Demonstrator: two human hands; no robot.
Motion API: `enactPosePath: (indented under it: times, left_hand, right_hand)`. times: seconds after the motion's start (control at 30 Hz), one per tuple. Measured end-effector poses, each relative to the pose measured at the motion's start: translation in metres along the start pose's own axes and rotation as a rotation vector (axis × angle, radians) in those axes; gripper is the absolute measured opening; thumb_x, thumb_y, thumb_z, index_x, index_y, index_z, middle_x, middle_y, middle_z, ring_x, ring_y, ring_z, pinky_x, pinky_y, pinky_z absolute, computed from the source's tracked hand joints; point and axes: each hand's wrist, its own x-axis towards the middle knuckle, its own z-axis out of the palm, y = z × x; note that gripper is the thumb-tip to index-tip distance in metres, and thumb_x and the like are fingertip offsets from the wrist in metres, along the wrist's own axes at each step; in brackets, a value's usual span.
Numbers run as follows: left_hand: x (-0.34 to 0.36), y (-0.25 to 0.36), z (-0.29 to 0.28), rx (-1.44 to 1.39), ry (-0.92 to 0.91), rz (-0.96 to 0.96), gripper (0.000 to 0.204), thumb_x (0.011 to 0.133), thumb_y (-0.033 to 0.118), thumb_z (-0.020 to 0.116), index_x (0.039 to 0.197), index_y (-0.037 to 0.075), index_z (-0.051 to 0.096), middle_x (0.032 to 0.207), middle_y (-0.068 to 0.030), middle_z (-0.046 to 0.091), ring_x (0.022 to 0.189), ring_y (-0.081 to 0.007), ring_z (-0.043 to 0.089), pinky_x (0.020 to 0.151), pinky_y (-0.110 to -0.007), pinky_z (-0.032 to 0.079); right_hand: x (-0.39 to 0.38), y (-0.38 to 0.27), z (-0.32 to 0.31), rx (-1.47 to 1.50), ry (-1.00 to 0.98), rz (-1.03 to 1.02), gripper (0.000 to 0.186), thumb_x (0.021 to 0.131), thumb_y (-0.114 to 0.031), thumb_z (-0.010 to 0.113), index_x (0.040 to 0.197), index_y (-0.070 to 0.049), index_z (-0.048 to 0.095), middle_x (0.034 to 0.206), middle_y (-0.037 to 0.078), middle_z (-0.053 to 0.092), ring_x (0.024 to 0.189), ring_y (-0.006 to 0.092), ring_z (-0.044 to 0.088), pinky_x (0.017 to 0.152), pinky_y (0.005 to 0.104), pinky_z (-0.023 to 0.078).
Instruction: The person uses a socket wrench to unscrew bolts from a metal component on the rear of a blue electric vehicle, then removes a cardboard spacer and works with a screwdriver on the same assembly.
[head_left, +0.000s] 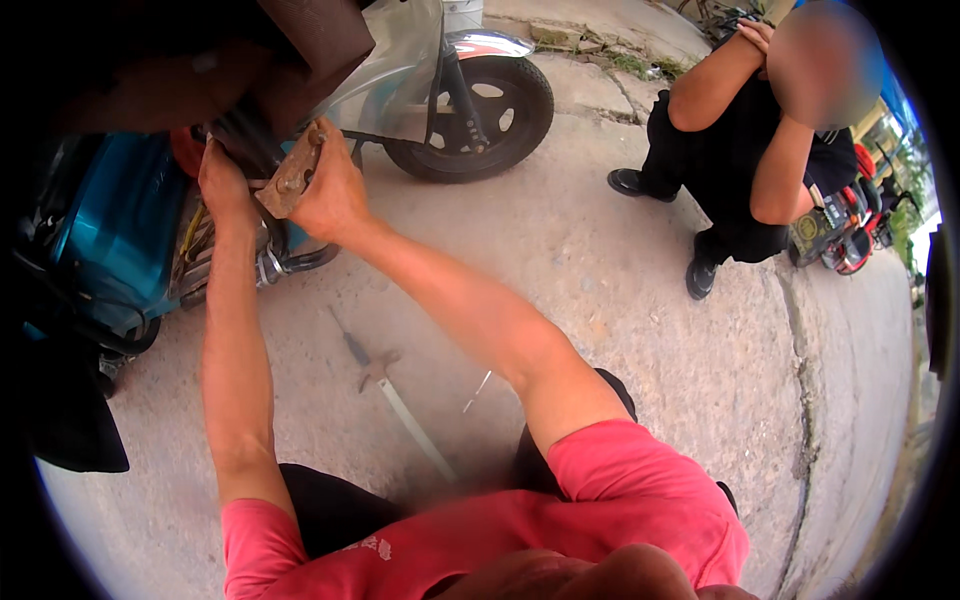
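Note:
My right hand (338, 200) is closed around a rusty, brownish metal bracket (291, 178) with holes or bolts in it, held up beside the frame of a blue scooter-like vehicle (125, 215). Close by on its left, my left hand (226, 185) reaches into the vehicle's frame. Its fingers look bent and closed, but what they grip is hidden behind the hand and the dark parts. A dark brown cover (320, 50) hangs over the vehicle above both hands. The front wheel (480, 118) stands just beyond my right hand.
On the concrete between my arms lie a screwdriver (354, 346), a rusty forked piece (379, 369), a long pale flat strip (416, 430) and a thin white stick (477, 392). A person in black (715, 165) is close by at the right, with a red vehicle (855, 225) behind.

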Motion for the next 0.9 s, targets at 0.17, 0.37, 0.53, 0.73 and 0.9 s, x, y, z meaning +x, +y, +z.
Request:
enactPosePath:
  times: [0.17, 0.37, 0.53, 0.73, 0.9]
  left_hand:
    - [0.004, 0.0, -0.004, -0.028, -0.019, 0.016, 0.051, 0.106, 0.043, 0.052, 0.129, -0.001, 0.065, 0.125, -0.0094, 0.067, 0.108, -0.0194, 0.066, 0.093, -0.034, 0.052]
    - [-0.021, 0.016, 0.016, -0.073, 0.038, -0.049, 0.04, 0.107, 0.03, 0.042, 0.118, 0.002, 0.067, 0.111, -0.0069, 0.069, 0.099, -0.0158, 0.066, 0.088, -0.032, 0.052]
    - [-0.014, 0.01, 0.008, -0.052, 0.007, -0.011, 0.039, 0.107, 0.029, 0.041, 0.117, 0.001, 0.067, 0.109, -0.0062, 0.068, 0.098, -0.0154, 0.066, 0.087, -0.032, 0.052]
    - [-0.005, 0.001, -0.001, 0.051, -0.027, 0.06, 0.048, 0.107, 0.04, 0.049, 0.129, 0.0, 0.064, 0.119, -0.0096, 0.068, 0.105, -0.0191, 0.066, 0.092, -0.034, 0.052]
    - [-0.013, 0.006, 0.006, -0.022, 0.002, 0.005, 0.046, 0.106, 0.04, 0.049, 0.125, 0.001, 0.065, 0.113, -0.0088, 0.068, 0.102, -0.0178, 0.066, 0.091, -0.034, 0.052]
  right_hand:
    - [-0.001, -0.003, 0.001, 0.011, -0.009, 0.005, 0.117, 0.068, -0.041, 0.096, 0.151, 0.008, 0.028, 0.14, 0.028, 0.052, 0.127, 0.0411, 0.058, 0.104, 0.0458, 0.049]
    - [-0.004, 0.006, 0.001, -0.03, 0.033, -0.059, 0.114, 0.069, -0.041, 0.095, 0.149, 0.007, 0.029, 0.135, 0.027, 0.054, 0.124, 0.0438, 0.058, 0.101, 0.0479, 0.05]
    - [-0.004, 0.005, 0.002, -0.054, 0.029, -0.068, 0.112, 0.07, -0.037, 0.096, 0.149, 0.009, 0.03, 0.136, 0.03, 0.055, 0.124, 0.0432, 0.06, 0.101, 0.0472, 0.051]
    - [-0.006, 0.009, 0.007, -0.056, 0.073, -0.108, 0.109, 0.07, -0.036, 0.096, 0.147, 0.008, 0.033, 0.135, 0.028, 0.056, 0.124, 0.0425, 0.06, 0.101, 0.0464, 0.051]
    - [-0.002, 0.002, 0.002, -0.032, 0.045, -0.038, 0.107, 0.067, -0.037, 0.097, 0.144, 0.006, 0.035, 0.129, 0.025, 0.058, 0.12, 0.0407, 0.061, 0.098, 0.046, 0.052]
